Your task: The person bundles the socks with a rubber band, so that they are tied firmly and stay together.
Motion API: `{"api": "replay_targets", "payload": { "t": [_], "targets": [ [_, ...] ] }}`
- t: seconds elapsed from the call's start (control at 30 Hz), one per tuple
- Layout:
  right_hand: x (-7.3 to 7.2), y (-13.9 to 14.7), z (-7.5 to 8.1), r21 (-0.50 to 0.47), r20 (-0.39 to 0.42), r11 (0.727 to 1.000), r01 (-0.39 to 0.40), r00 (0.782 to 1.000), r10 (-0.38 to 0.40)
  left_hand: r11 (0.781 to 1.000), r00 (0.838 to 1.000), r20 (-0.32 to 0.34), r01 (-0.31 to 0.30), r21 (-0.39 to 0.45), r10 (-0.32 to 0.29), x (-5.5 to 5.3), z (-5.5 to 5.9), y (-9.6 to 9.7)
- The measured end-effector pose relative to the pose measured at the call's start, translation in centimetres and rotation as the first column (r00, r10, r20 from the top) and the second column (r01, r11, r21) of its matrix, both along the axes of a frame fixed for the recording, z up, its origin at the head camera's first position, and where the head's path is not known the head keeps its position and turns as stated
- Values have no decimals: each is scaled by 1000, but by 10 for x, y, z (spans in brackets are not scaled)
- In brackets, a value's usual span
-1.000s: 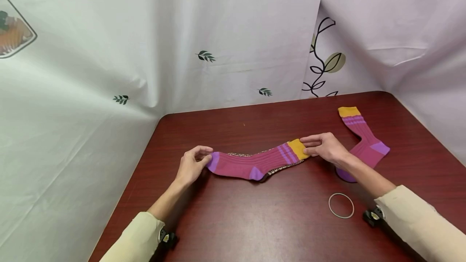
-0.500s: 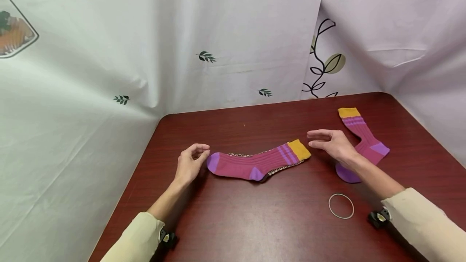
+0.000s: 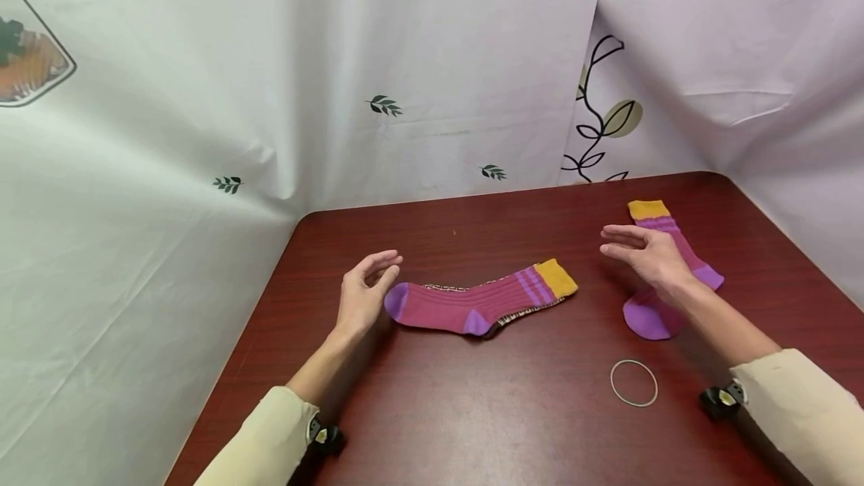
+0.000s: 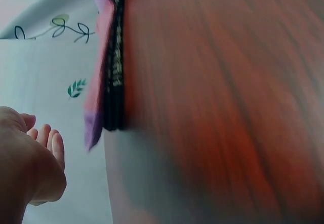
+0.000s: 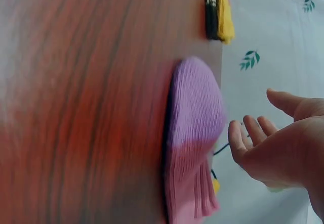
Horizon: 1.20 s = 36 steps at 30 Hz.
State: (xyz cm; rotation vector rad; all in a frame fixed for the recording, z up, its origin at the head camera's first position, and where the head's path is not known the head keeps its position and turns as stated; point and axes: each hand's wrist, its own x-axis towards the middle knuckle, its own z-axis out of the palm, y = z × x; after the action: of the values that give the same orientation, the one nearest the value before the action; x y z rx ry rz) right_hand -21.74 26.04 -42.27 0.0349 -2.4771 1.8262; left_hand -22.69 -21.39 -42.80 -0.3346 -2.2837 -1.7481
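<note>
A magenta sock (image 3: 439, 310) with purple toe and heel and a yellow cuff lies flat across the table. Beneath it, a dark patterned sock (image 4: 115, 67) shows along the edges, mostly hidden. My left hand (image 3: 362, 291) hovers by the purple toe, fingers relaxed and holding nothing. On the right lies a matching magenta sock (image 3: 688, 250), cuff toward the back and purple toe toward the front. Over its middle hangs my right hand (image 3: 651, 255), fingers loosely bent with nothing in them, covering part of that sock in the head view.
A thin pale ring (image 3: 634, 383) lies on the dark red wooden table (image 3: 513, 418), in front of the right sock. White printed cloth (image 3: 432, 58) hangs behind the table and along both sides. Each wrist carries a small black camera.
My right hand has let go of the yellow cuff and moved right, over the other sock. My left hand has come off the purple toe and risen slightly. The socks stay put.
</note>
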Motion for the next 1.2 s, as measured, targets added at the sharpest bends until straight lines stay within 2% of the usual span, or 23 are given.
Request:
{"api": "replay_targets", "payload": {
  "t": [0.1,0.37,0.6,0.83,0.97,1.2],
  "targets": [
    [-1,8,0,-11,-18,1000,22,1000,-22,999,999,0,35,21,-35,0,3,9],
    [-5,26,1,55,-17,992,111,994,-110,995,995,25,95,14,-95,0,9,35],
    [-7,39,2,99,-12,983,152,988,-152,982,982,41,182,43,-183,4,14,61],
    [-6,49,2,284,-20,936,207,978,-210,960,960,40,277,34,-278,10,13,88],
    [-7,55,0,278,-24,937,214,976,-216,945,944,48,324,45,-326,14,12,106],
    [-6,64,-2,285,-13,927,244,968,-251,907,904,75,417,56,-421,23,9,133]
  ]
}}
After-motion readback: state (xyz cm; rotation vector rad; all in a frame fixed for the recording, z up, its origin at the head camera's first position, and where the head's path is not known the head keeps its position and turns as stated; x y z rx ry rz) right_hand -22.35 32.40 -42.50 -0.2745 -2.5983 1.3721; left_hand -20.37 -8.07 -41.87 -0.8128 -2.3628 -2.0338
